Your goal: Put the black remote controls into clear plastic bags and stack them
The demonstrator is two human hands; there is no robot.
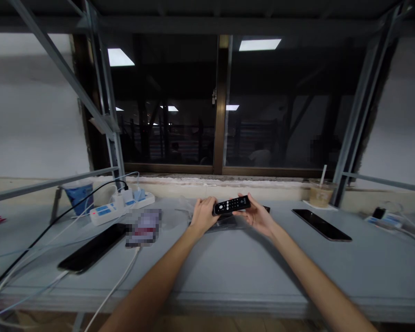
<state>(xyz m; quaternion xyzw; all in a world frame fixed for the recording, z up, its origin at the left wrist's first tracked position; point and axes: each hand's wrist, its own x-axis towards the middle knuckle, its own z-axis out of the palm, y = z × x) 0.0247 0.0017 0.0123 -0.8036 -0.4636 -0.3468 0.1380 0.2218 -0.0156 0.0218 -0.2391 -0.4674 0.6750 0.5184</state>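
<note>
A black remote control (232,205) with white and grey buttons is held up slightly above the table, tilted with its right end higher. My left hand (204,214) is closed on its left end. The fingers of my right hand (257,216) grip the opposite end. Beneath and behind the remote lies a dark item in clear plastic (224,224), partly covered by my hands; its kind I cannot make out.
On the grey table (235,272), a phone (93,249) and a blurred-screen device (144,227) lie left, with cables. A power strip (122,209) and a blue cup (79,197) stand behind them. Right are another phone (321,225) and a drink cup (321,193). Metal posts frame the window.
</note>
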